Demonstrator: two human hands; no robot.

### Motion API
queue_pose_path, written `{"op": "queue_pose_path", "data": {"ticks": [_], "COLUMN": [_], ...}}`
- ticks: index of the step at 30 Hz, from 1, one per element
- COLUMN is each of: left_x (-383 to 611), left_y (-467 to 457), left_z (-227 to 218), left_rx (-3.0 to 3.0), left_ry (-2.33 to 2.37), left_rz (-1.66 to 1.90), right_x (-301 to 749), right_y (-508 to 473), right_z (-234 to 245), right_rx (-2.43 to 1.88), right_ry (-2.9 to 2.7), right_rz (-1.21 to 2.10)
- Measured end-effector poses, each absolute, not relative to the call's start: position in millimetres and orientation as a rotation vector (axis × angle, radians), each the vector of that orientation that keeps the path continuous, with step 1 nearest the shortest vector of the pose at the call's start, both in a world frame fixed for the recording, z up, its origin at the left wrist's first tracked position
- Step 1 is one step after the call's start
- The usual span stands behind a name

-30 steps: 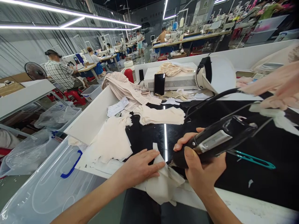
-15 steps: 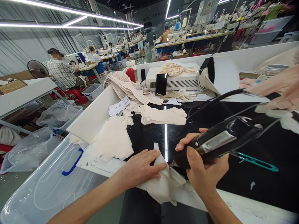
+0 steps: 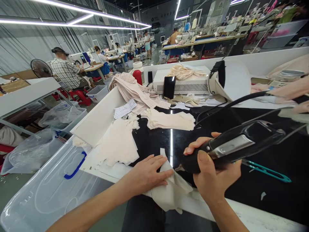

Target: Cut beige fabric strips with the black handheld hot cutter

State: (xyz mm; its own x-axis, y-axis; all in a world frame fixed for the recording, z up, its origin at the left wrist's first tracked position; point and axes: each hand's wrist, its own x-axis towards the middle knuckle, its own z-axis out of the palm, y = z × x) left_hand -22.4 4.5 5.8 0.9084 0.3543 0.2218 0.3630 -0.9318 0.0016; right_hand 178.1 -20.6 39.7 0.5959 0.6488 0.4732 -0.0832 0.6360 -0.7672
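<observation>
In front of me a cream fabric piece [image 3: 169,190] lies over the table's front edge, its lower part hanging down. My left hand [image 3: 151,174] rests on it with fingers stretched flat. A black corded hand tool [image 3: 231,146] with a silver strip and a thin metal tip is gripped in my right hand [image 3: 212,170]. Its tip touches or nearly touches the fabric beside my left fingertips; I cannot tell which. Right of this hand lies a teal thread snip [image 3: 270,170], partly hidden. Cream fabric stacks [image 3: 120,141] lie to the left.
The black tabletop [image 3: 246,199] has a raised white side board [image 3: 96,117]. At the back stand a white vented box [image 3: 190,87], a phone [image 3: 169,87] and a red thread cone [image 3: 137,76]. A lidded plastic bin [image 3: 53,190] stands left. People sit at sewing machines beyond.
The view has shifted slightly. The rear of the black tool has swung a little to the right. My left hand stays in place on the fabric.
</observation>
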Motion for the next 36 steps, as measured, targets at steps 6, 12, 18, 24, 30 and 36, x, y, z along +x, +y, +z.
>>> {"op": "queue_pose_path", "data": {"ticks": [6,12,18,24,30,36], "left_x": [-21,-21,-20,-20,-20,-20], "left_y": [4,3,3,3,2,2], "left_z": [3,2,1,0,-3,-1], "left_rx": [-3.028,-3.035,-3.047,-3.049,-3.047,-3.061], "left_ry": [-0.591,-0.601,-0.609,-0.618,-0.617,-0.628], "left_rz": [-0.349,-0.38,-0.36,-0.396,-0.458,-0.432], "right_x": [175,174,174,172,171,167], "right_y": [-15,-12,-5,-3,2,8], "right_z": [38,37,36,35,38,35], "right_rx": [-0.735,-0.739,-0.707,-0.728,-0.745,-0.756], "right_ry": [-0.867,-0.885,-0.868,-0.892,-0.835,-0.875], "right_rz": [0.482,0.482,0.48,0.48,0.453,0.485]}}
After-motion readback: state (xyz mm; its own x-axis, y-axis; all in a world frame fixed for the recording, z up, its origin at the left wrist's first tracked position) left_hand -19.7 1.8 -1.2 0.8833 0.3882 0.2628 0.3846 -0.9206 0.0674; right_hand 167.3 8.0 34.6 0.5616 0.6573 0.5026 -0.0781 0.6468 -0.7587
